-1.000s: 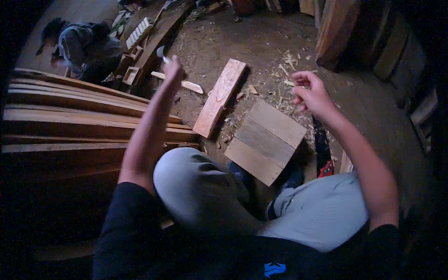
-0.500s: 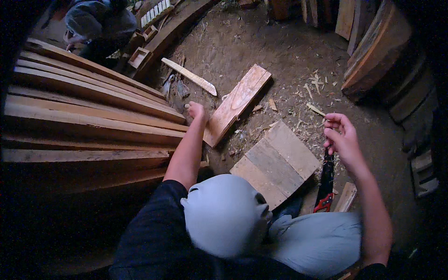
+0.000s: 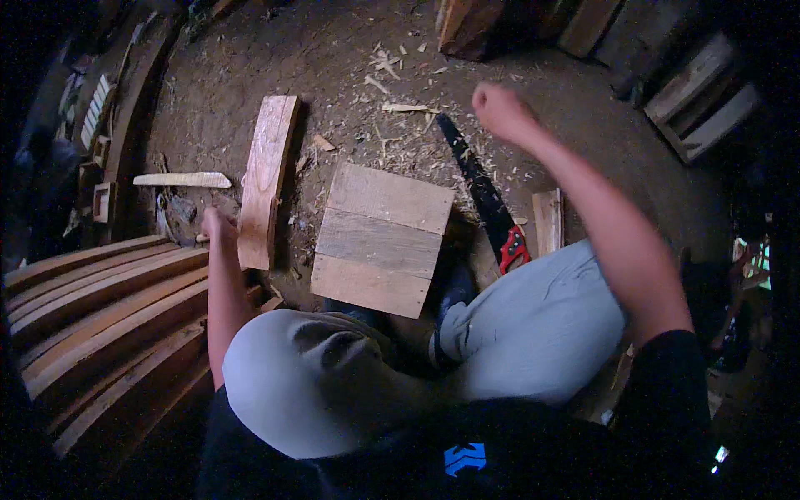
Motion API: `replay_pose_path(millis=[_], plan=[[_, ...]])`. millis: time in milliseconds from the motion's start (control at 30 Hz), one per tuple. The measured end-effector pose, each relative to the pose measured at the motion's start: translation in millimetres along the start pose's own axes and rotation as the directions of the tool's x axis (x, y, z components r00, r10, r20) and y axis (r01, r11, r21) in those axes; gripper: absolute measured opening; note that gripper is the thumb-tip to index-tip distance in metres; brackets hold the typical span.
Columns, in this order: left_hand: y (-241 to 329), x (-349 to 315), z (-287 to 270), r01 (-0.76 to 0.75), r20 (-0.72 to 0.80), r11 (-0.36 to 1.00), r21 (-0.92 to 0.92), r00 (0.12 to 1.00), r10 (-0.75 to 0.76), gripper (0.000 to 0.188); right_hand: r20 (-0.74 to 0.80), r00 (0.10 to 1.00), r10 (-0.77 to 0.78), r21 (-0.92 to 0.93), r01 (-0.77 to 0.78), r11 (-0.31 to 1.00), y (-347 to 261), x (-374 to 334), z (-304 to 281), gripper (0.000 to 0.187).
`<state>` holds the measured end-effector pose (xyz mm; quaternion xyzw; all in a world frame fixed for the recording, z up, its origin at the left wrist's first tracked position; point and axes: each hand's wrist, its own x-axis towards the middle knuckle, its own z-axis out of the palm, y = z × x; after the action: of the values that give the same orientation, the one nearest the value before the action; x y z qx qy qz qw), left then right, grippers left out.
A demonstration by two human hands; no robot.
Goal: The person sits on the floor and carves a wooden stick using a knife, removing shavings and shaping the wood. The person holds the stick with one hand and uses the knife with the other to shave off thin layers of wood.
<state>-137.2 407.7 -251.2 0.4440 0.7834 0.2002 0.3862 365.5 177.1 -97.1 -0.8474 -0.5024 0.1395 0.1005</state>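
My left hand [image 3: 218, 227] is closed beside the near end of a reddish wooden board [image 3: 265, 179] on the dirt floor; its grip is mostly hidden. Reaching out past the tip of a handsaw [image 3: 473, 172], my right hand [image 3: 502, 112] is curled like a fist, slightly blurred, its contents hidden. The saw has a dark blade and a red handle. A thin wood sliver [image 3: 406, 108] lies by the blade's tip. Between my hands, before my knees, stands a square block-like top of three planks [image 3: 379, 237]. A pale pointed wood strip [image 3: 183, 180] lies beyond my left hand.
Stacked long timbers [image 3: 117, 308] crowd the left side. Shavings [image 3: 400, 154] litter the floor around the saw. A short wood offcut [image 3: 547, 221] lies right of the saw handle. Heavy timber pieces [image 3: 471, 29] stand at the far side, with a slatted wooden piece [image 3: 700, 96] at far right.
The view has swung right, so the floor things appear turned and farther left. My right hand has moved farther out, beyond the saw tip, and its fingers have curled. My left hand stays near the board.
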Motion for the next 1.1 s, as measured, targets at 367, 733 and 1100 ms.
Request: replay_pose_path(millis=[367,733,1100], plan=[[72.7,-172.2,-64.7,-0.257,0.163,0.754,-0.604,0.887,0.433,0.018,0.711,0.578,0.401,-0.426,-0.101,0.899,136.7,-81.6,58.4,0.025],[75.0,-219.3,-107.7,-0.328,0.358,0.801,-0.501,0.764,0.537,0.027,0.042,0.993,-0.107,0.350,0.085,0.933,111.9,-133.9,-103.0,0.015],[197.2,-295.6,-143.5,-0.697,0.277,0.622,-0.356,0.557,0.783,0.024,-0.462,0.771,0.438,0.196,-0.392,0.899,173.4,-300.9,243.1,0.025]])
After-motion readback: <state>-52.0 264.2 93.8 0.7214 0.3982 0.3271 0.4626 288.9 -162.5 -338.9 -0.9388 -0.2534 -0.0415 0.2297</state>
